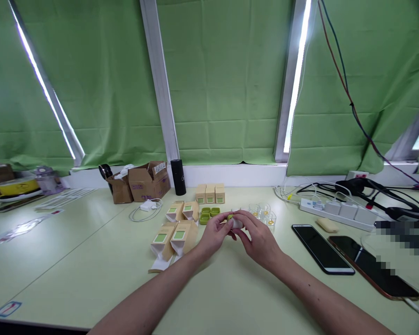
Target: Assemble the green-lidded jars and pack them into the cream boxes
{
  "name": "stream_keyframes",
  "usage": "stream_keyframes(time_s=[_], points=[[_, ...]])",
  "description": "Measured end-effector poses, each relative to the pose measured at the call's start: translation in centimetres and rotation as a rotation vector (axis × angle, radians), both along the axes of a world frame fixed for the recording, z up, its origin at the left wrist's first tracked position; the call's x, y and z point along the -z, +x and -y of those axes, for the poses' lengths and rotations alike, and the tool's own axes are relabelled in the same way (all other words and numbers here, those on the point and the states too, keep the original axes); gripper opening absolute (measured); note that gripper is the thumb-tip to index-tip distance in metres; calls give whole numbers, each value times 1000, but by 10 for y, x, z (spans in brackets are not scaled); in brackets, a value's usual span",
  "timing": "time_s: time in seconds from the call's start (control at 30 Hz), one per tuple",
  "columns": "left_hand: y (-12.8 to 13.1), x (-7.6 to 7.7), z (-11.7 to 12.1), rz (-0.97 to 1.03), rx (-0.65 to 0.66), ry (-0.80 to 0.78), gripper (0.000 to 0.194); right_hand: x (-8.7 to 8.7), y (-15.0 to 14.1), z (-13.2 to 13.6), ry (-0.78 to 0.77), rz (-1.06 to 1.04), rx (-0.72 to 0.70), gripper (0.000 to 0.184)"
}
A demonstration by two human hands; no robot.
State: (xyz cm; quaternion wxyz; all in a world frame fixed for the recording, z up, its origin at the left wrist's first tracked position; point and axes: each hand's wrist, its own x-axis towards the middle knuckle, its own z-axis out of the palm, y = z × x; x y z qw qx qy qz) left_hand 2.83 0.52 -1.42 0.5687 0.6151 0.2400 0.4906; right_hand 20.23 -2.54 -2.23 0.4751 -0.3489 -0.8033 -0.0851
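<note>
My left hand (214, 231) and my right hand (260, 236) meet above the middle of the table, fingers closed around a small white piece with a green part (236, 224). Fingers cover much of it, so its exact kind does not show. Just behind my left hand lie several small green square cups (205, 217). Several clear glass cups (270, 217) with gold-coloured centres stand behind my right hand. Open kraft paper boxes (183, 236) with green labels lie left of my left hand, and closed small kraft boxes (210, 193) stand in a row farther back.
To the right lie two phones (321, 249), a beige oval object (327, 225) and a white power strip (338, 214) with tangled cables. At the back left are a cardboard box (148, 182), a black cylinder (178, 177) and a white charger with cable (149, 205).
</note>
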Motion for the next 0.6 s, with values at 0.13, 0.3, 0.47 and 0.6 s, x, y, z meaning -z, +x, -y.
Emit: stream_keyframes(time_s=[0.13,0.3,0.47,0.6], points=[[1,-2,0,16,9,-21,51,0,1,1,-30,10,-10,38],[-2,-5,3,97,152,-68,46,2,2,-1,-50,-20,-5,38],[-3,-1,0,71,157,4,44,3,3,-3,-74,-43,0,38],[-2,1,-2,30,116,14,43,3,1,-3,-70,-69,9,35]])
